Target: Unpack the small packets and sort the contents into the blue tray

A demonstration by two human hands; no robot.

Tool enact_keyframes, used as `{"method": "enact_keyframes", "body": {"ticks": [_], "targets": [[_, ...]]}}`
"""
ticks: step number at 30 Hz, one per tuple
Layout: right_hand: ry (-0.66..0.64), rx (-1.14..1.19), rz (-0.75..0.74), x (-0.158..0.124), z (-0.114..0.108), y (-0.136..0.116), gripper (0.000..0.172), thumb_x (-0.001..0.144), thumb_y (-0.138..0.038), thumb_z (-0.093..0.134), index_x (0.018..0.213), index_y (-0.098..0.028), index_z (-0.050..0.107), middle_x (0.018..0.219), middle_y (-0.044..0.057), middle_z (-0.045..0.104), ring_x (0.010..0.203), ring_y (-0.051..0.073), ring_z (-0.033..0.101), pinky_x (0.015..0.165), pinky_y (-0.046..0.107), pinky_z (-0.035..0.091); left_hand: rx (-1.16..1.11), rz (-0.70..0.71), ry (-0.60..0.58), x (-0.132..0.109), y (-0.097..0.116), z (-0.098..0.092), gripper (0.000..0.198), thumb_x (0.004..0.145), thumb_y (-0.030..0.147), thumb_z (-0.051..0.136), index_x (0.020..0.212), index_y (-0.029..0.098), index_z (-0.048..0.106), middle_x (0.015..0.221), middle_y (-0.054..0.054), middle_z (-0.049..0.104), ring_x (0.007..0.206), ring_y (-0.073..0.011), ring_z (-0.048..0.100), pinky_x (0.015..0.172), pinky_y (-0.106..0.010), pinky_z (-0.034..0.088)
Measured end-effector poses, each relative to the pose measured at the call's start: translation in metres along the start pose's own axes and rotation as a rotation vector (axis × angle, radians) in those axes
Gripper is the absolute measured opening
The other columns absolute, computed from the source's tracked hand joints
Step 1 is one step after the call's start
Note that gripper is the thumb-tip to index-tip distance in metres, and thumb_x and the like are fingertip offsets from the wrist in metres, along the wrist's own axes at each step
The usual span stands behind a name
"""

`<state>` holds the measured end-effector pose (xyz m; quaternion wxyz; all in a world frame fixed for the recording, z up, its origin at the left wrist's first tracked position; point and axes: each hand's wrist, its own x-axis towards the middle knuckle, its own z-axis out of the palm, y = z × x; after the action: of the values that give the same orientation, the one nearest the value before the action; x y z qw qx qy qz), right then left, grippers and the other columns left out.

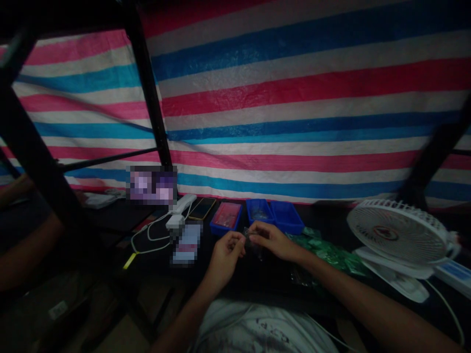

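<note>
One small clear plastic bag (259,252), apparently unfinished, hangs from the pinched right hand (273,239); the pinched left hand's (227,249) hold is unclear, and contents remain in a blue rectangular plastic tray (220,229).

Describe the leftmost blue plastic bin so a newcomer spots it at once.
Below the red, white and blue striped sheet, look along the black tabletop's back, beyond the left hand. The leftmost blue plastic bin stands just right of a dark-screened phone with a yellowish rim. Unlike the two blue bins to its right, it looks reddish inside.
</note>
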<state>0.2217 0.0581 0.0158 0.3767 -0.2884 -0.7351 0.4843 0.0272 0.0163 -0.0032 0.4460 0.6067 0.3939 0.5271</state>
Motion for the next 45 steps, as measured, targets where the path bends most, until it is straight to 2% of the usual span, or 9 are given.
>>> {"method": "enact_keyframes", "body": {"ticks": [3,11,17,24,29,33,36,40,45], "targets": [[-0.002,-0.009,0.025,-0.0002,0.0006,-0.0010,0.039,0.091,-0.057,0.064,0.092,-0.018,0.062,0.078,-0.001,0.059,0.067,0.014,0.053,0.063,0.026,0.043,-0.003,0.003,0.014,0.0003,0.0016,0.0003,0.029,0.089,0.046,0.066,0.088,0.017,0.065,0.065,0.001,0.061,0.062,-0.0139,0.057,0.061,-0.025,0.044],[0.001,-0.039,-0.017,-0.0003,0.0006,0.0009,0.034,0.087,-0.051,0.072,0.089,-0.018,0.062,0.078,-0.001,0.056,0.070,0.014,0.051,0.062,0.025,0.041,0.022,0.008,0.038,0.0015,-0.0018,-0.0010,0.028,0.088,0.045,0.067,0.087,0.017,0.067,0.067,0.001,0.062,0.063,-0.0141,0.058,0.062,-0.024,0.044],[-0.007,0.027,0.008,0.0000,-0.0010,0.0031,0.033,0.086,-0.050,0.073,0.091,-0.019,0.060,0.080,-0.002,0.057,0.067,0.014,0.053,0.061,0.025,0.043,0.074,0.019,-0.022,0.0010,-0.0052,-0.0013,0.027,0.085,0.043,0.070,0.088,0.017,0.072,0.078,-0.003,0.069,0.071,-0.0161,0.061,0.067,-0.025,0.045],[-0.044,-0.028,0.019,-0.0008,-0.0003,0.0044,0.028,0.088,-0.044,0.070,0.087,-0.018,0.061,0.080,-0.001,0.057,0.069,0.014,0.053,0.063,0.025,0.043,0.078,0.036,0.047,0.0011,-0.0054,-0.0025,0.026,0.088,0.043,0.067,0.088,0.018,0.068,0.083,-0.003,0.068,0.073,-0.0159,0.060,0.062,-0.023,0.044],[-0.048,-0.054,-0.013,-0.0010,-0.0011,0.0027,0.029,0.086,-0.044,0.073,0.086,-0.018,0.062,0.078,-0.001,0.060,0.067,0.013,0.052,0.063,0.025,0.041,0.050,0.017,0.021,0.0014,-0.0047,-0.0015,0.029,0.090,0.046,0.064,0.087,0.018,0.065,0.076,-0.001,0.064,0.067,-0.0147,0.060,0.056,-0.022,0.042],[-0.040,-0.038,0.000,-0.0011,-0.0006,0.0009,0.033,0.086,-0.049,0.074,0.086,-0.018,0.063,0.078,-0.001,0.060,0.068,0.014,0.054,0.064,0.026,0.042,-0.036,0.009,-0.010,0.0007,-0.0052,-0.0002,0.032,0.092,0.050,0.060,0.089,0.017,0.060,0.082,-0.003,0.068,0.060,-0.0127,0.063,0.050,-0.021,0.040],[-0.022,-0.026,0.021,-0.0008,0.0001,-0.0002,0.035,0.089,-0.052,0.069,0.084,-0.018,0.063,0.076,-0.001,0.058,0.068,0.015,0.053,0.064,0.027,0.043,-0.064,-0.004,-0.013,0.0005,-0.0069,0.0001,0.034,0.094,0.052,0.057,0.092,0.018,0.057,0.078,-0.002,0.068,0.054,-0.0120,0.063,0.046,-0.020,0.038],[-0.004,-0.038,-0.019,0.0004,-0.0004,-0.0011,0.032,0.089,-0.050,0.070,0.087,-0.018,0.064,0.079,0.000,0.058,0.070,0.015,0.053,0.065,0.027,0.041,-0.047,-0.009,0.000,0.0008,-0.0055,-0.0004,0.035,0.091,0.052,0.060,0.091,0.018,0.057,0.067,0.002,0.062,0.051,-0.0107,0.059,0.046,-0.019,0.036],[0.023,-0.050,-0.052,0.0009,-0.0003,-0.0028,0.029,0.088,-0.047,0.071,0.091,-0.019,0.063,0.084,0.000,0.058,0.076,0.016,0.053,0.067,0.027,0.041,-0.025,-0.012,0.005,0.0012,-0.0019,-0.0004,0.034,0.091,0.051,0.062,0.089,0.017,0.059,0.066,0.003,0.059,0.052,-0.0099,0.056,0.047,-0.019,0.036]]}}
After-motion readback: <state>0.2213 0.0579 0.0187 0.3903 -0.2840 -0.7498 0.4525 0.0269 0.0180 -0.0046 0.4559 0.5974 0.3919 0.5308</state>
